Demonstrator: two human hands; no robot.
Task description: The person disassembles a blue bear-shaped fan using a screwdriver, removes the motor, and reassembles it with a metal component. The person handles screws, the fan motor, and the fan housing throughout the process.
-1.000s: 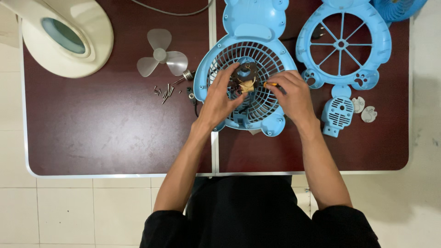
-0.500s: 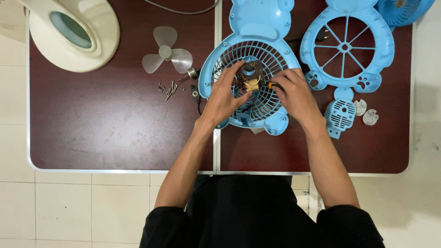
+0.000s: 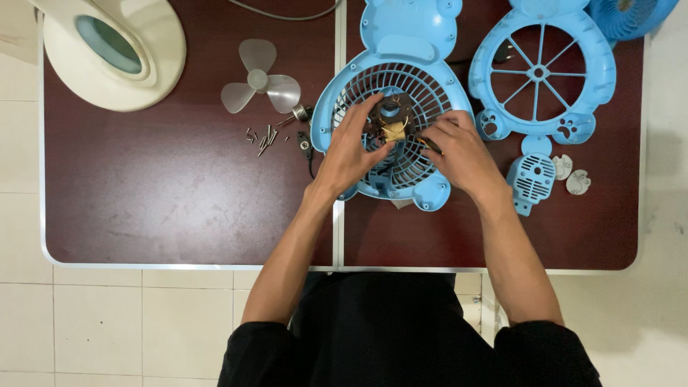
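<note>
A blue bear-shaped fan housing with a round rear grille point(image 3: 423, 86) lies flat on the dark red table point(image 3: 165, 201). A motor with copper windings point(image 3: 393, 123) sits at the grille's centre. My left hand point(image 3: 351, 150) rests on the grille, its fingertips gripping the motor's left side. My right hand point(image 3: 462, 154) is closed around a small screwdriver point(image 3: 430, 145) whose tip points at the motor from the right.
The blue front grille point(image 3: 541, 72) lies at the right, with a small blue vented cover point(image 3: 532, 179) and two white discs point(image 3: 570, 172) below it. A translucent fan blade point(image 3: 258, 80), loose screws point(image 3: 264, 137) and a magnifier lamp point(image 3: 115, 50) are at the left. Another blue fan point(image 3: 631, 14) sits at the top right corner.
Both hands stay on the motor. My left fingers have shifted a little on it, and the view has drifted slightly.
</note>
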